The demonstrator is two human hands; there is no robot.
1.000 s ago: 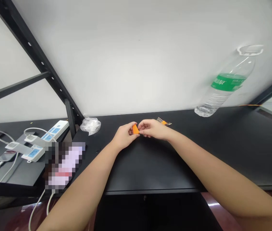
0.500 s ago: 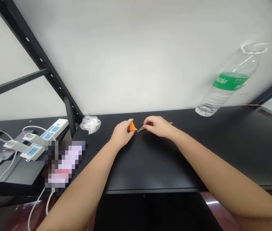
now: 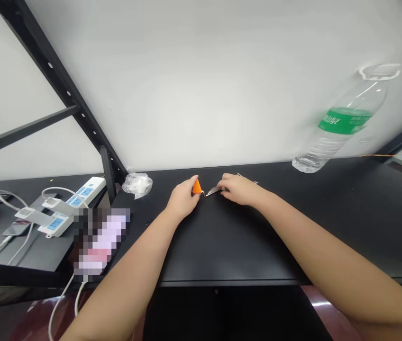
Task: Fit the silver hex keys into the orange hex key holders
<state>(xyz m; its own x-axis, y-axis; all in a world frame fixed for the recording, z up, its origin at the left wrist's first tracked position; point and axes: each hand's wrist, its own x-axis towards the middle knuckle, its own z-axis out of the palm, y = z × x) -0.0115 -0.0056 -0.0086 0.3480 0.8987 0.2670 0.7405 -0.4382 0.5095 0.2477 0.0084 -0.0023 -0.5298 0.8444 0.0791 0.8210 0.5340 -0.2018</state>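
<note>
My left hand (image 3: 182, 201) rests on the black table (image 3: 243, 237) and pinches a small orange holder (image 3: 196, 186) between thumb and fingers. My right hand (image 3: 238, 188) lies just to the right of it, fingers closed over a bundle of thin metal keys (image 3: 212, 191) that stick out toward the orange holder. The metal tips nearly touch the orange piece. More thin metal pieces (image 3: 247, 178) show behind my right hand.
A crumpled clear plastic bag (image 3: 137, 184) lies at the back left of the table by a black frame post (image 3: 107, 173). White power strips (image 3: 69, 206) with cables sit on the left surface. A clear water bottle (image 3: 343, 123) with a green label stands at the back right.
My hands, joined on the orange piece a second ago, have parted; the metal keys now show between them, held by my right hand. The view shifted slightly.
</note>
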